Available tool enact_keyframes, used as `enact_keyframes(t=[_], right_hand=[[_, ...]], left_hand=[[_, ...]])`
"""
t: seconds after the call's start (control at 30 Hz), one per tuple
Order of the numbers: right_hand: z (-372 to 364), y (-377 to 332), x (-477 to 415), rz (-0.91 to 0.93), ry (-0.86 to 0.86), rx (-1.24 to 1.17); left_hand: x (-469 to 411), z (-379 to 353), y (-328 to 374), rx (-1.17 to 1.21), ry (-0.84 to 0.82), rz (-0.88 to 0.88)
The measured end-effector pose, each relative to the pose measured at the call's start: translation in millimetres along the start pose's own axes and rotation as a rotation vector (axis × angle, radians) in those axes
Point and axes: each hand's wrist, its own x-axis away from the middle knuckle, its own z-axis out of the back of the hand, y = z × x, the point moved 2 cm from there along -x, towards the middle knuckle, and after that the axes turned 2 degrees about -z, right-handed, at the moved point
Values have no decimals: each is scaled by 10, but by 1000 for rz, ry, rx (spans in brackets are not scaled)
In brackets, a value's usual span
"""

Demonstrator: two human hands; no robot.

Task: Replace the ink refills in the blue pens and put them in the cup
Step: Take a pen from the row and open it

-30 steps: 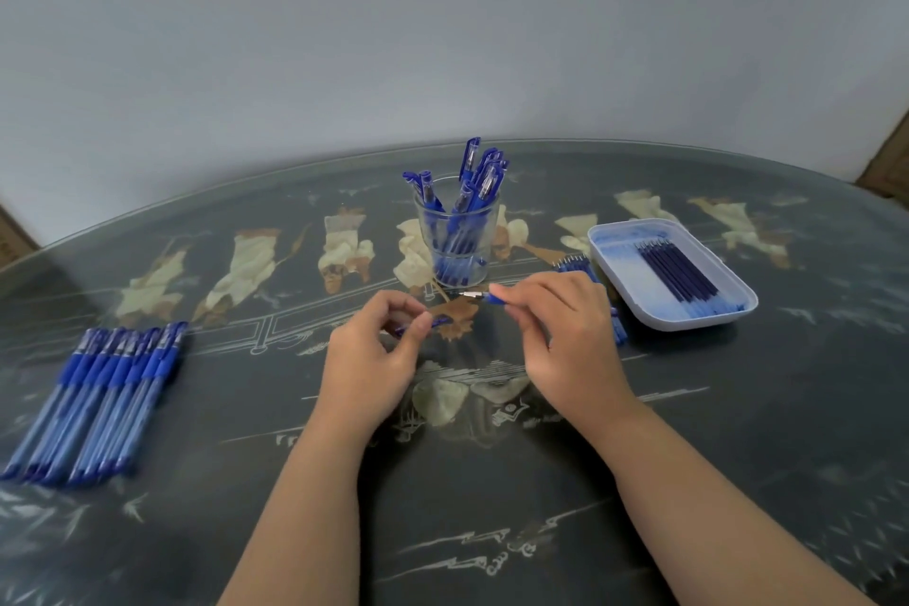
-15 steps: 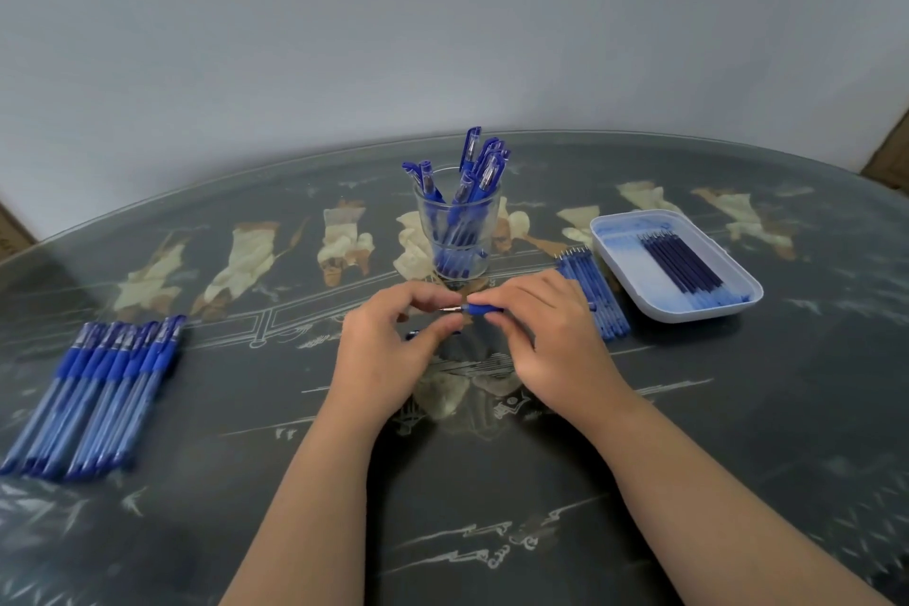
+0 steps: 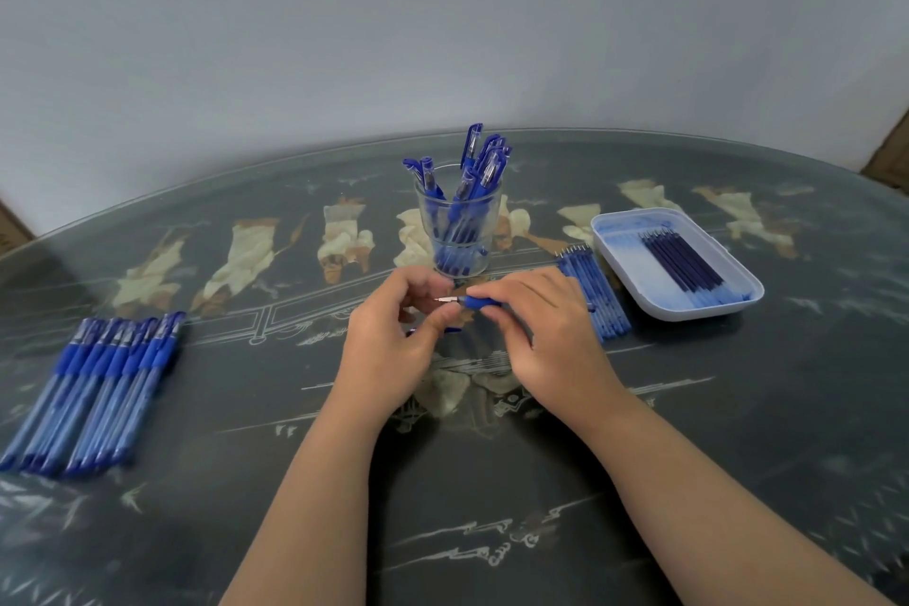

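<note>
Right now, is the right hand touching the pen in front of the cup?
Touching. The head view shows the right hand pinching the blue grip of the pen, whose tip points toward the left hand.

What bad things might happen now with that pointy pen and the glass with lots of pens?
1. The pen tip points at the left hand while the right hand grips it; a slip may smear ink on skin.
2. The cup stands just behind both hands, holding many leaning pens; a bump might tip it.
3. The small blue piece pinched in the left hand might drop and roll away.
</note>
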Motion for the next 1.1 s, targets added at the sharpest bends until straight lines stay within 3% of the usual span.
enact_keyframes(t=[0.77, 0.93, 1.1], right_hand=[[13, -19, 2, 29, -13, 25], [4, -5, 5, 22, -7, 22], [11, -8, 7, 26, -10, 27]], left_hand=[[0, 43, 0, 81, -14, 142], [-24, 65, -31, 239, -25, 134], [-22, 71, -44, 239, -5, 149]])
